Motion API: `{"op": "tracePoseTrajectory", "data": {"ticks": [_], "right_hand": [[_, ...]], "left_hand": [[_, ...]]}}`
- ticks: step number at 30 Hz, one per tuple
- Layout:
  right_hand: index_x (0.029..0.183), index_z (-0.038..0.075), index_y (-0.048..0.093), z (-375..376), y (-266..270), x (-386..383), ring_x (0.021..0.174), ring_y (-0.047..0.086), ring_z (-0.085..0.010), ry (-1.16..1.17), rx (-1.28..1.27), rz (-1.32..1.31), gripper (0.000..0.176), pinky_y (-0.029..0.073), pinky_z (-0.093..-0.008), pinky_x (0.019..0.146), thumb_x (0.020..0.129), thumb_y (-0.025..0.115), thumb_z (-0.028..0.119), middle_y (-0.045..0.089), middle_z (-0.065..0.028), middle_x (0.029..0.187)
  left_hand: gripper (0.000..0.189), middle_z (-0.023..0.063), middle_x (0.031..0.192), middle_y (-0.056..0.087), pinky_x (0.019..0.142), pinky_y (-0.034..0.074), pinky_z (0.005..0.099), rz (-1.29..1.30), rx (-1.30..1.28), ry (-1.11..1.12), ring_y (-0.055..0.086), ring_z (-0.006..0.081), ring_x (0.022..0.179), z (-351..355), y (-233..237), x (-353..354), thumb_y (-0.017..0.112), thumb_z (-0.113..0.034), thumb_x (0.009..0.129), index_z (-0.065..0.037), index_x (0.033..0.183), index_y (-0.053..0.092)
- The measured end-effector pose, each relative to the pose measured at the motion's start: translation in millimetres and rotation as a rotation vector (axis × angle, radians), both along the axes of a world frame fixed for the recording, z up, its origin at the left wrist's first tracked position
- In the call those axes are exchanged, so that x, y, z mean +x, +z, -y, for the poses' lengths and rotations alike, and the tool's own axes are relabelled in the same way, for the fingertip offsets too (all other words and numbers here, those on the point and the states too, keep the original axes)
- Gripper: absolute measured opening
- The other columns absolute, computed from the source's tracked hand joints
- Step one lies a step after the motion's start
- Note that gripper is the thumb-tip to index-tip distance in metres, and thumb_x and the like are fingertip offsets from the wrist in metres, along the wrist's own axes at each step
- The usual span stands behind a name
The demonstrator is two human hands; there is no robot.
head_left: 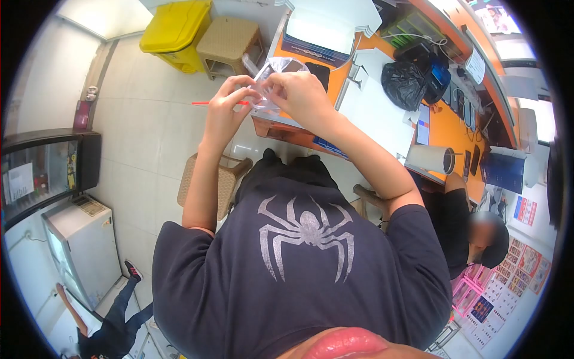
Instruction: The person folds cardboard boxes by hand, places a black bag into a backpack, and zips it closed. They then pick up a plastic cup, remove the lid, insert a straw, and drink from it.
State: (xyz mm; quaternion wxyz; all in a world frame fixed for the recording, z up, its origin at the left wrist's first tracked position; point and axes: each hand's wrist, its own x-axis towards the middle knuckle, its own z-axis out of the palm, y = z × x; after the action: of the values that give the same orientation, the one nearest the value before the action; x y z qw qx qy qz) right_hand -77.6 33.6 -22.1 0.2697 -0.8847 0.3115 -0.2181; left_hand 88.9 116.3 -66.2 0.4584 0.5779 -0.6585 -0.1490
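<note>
Both my hands are raised together over the near left corner of the orange desk, at a crinkled clear plastic bag. My left hand pinches at the bag's left side, and a thin red stick pokes out from between its fingers. Bent fingers of my right hand grip the bag's upper right part. What is inside the bag is too small to tell. A dark phone lies on the desk just beyond my right hand.
Beyond are a white-topped box, a yellow bin and a woven stool. To the right are a black plastic bag, a cup and a seated person. Another person stands at lower left.
</note>
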Motion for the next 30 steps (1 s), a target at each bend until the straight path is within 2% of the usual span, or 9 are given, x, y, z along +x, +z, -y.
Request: {"op": "tracePoseTrajectory", "data": {"ticks": [4, 9, 13, 16, 19, 22, 25, 28, 30], "right_hand": [[0.085, 0.008, 0.066, 1.5, -9.1, -0.7, 0.066, 0.066, -0.0223, 0.005, 0.126, 0.066, 0.01, 0.05, -0.0311, 0.063, 0.075, 0.067, 0.012, 0.067, -0.007, 0.071], [0.084, 0.009, 0.067, 8.6, -13.4, 7.4, 0.078, 0.063, -0.0225, 0.129, -0.231, -0.043, 0.009, 0.05, -0.0321, 0.067, 0.078, 0.066, 0.016, 0.065, -0.005, 0.076], [0.083, 0.009, 0.068, 19.3, -22.2, 8.2, 0.09, 0.058, -0.0228, 0.325, -0.384, -0.128, 0.01, 0.05, -0.0336, 0.072, 0.081, 0.062, 0.018, 0.059, -0.0067, 0.091], [0.086, 0.008, 0.069, 25.5, -11.8, 9.8, 0.097, 0.054, -0.0247, 0.468, -0.368, -0.427, 0.015, 0.05, -0.0362, 0.077, 0.081, 0.062, 0.02, 0.053, -0.01, 0.102], [0.092, 0.008, 0.071, 26.0, 4.6, 16.3, 0.107, 0.052, -0.0291, 0.517, -0.319, -0.515, 0.021, 0.049, -0.0394, 0.082, 0.077, 0.066, 0.021, 0.054, -0.0137, 0.11], [0.09, 0.008, 0.071, 26.5, -0.9, 24.4, 0.109, 0.05, -0.0287, 0.53, -0.508, -0.637, 0.021, 0.047, -0.0436, 0.085, 0.075, 0.067, 0.023, 0.054, -0.0126, 0.108], [0.085, 0.008, 0.072, 21.3, -9.7, 29.8, 0.109, 0.049, -0.0277, 0.498, -0.583, -0.634, 0.019, 0.046, -0.0452, 0.084, 0.074, 0.068, 0.022, 0.054, -0.0119, 0.108], [0.087, 0.008, 0.071, 26.8, -25.8, 25.9, 0.104, 0.052, -0.0266, 0.481, -0.596, -0.402, 0.021, 0.047, -0.0407, 0.082, 0.073, 0.069, 0.023, 0.056, -0.0099, 0.104], [0.088, 0.008, 0.07, 29.8, -28.4, 17.5, 0.097, 0.055, -0.0259, 0.475, -0.502, -0.279, 0.018, 0.047, -0.0376, 0.081, 0.074, 0.068, 0.02, 0.057, -0.0087, 0.1]], "left_hand": [[0.017, 0.0049, 0.107, 0.06, 0.077, 0.05, 0.0331, -0.024, -0.031, -0.013, 0.062, 0.0233, 0.092, 1.5, -0.4, -1.0, 0.066, 0.004, 0.068, -0.004, 0.084, 0.065], [0.022, 0.0048, 0.1, 0.06, 0.074, 0.05, 0.0334, -0.059, 0.088, 0.03, 0.062, 0.0241, 0.091, -2.1, 2.3, -2.1, 0.066, 0.007, 0.066, -0.003, 0.086, 0.065], [0.025, 0.0049, 0.101, 0.058, 0.068, 0.049, 0.0318, 0.004, -0.015, -0.083, 0.059, 0.0198, 0.08, 3.8, -3.8, 11.4, 0.067, 0.007, 0.065, -0.003, 0.088, 0.065], [0.026, 0.0046, 0.104, 0.058, 0.064, 0.048, 0.0302, 0.044, -0.019, -0.089, 0.055, 0.0162, 0.071, 3.3, -1.8, 14.0, 0.067, 0.005, 0.064, -0.004, 0.089, 0.066], [0.026, 0.0028, 0.108, 0.058, 0.062, 0.046, 0.0281, 0.079, -0.014, -0.002, 0.049, 0.0136, 0.066, -1.0, 3.7, 8.4, 0.068, 0.003, 0.064, -0.005, 0.088, 0.068], [0.024, 0.0008, 0.111, 0.058, 0.06, 0.045, 0.0266, 0.053, -0.056, 0.086, 0.046, 0.0121, 0.063, -3.0, 4.1, 0.8, 0.068, 0.001, 0.064, -0.006, 0.087, 0.069], [0.022, 0.0, 0.116, 0.058, 0.06, 0.044, 0.0254, -0.065, -0.004, 0.081, 0.045, 0.0109, 0.063, -3.6, -6.8, -0.3, 0.067, 0.001, 0.065, -0.007, 0.086, 0.07], [0.022, 0.0014, 0.118, 0.059, 0.062, 0.045, 0.0256, -0.139, 0.029, 0.092, 0.049, 0.011, 0.066, -4.8, -10.0, -0.3, 0.066, 0.002, 0.066, -0.007, 0.086, 0.069], [0.023, 0.0032, 0.117, 0.061, 0.063, 0.046, 0.026, -0.192, 0.045, 0.082, 0.055, 0.0122, 0.07, -5.5, -11.3, -0.5, 0.065, 0.003, 0.067, -0.007, 0.087, 0.069]]}}
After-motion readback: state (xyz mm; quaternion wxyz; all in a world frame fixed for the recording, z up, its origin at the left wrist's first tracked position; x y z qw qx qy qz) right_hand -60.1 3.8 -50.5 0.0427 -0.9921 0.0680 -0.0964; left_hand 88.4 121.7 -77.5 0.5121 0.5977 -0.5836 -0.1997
